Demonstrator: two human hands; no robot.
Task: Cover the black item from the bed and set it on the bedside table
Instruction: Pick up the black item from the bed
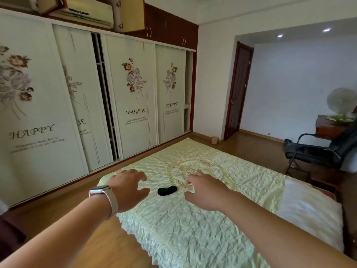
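Note:
A small black item [167, 190], soft and folded-looking, lies on the pale green quilted bed cover [193, 229]. My left hand [129, 187], with a watch on its wrist, hovers just left of the item, fingers spread and empty. To the item's right my right hand [204, 190] hangs with curled, parted fingers, holding nothing. Both hands are a short way from the item and neither touches it. A dark wooden bedside table [324, 176] stands at the far right side of the bed.
A wardrobe with white sliding doors [77, 105] runs along the left, across a strip of wooden floor. A black office chair [318, 151] and a desk with a fan [340, 105] stand at the right. A brown door [238, 89] is at the back.

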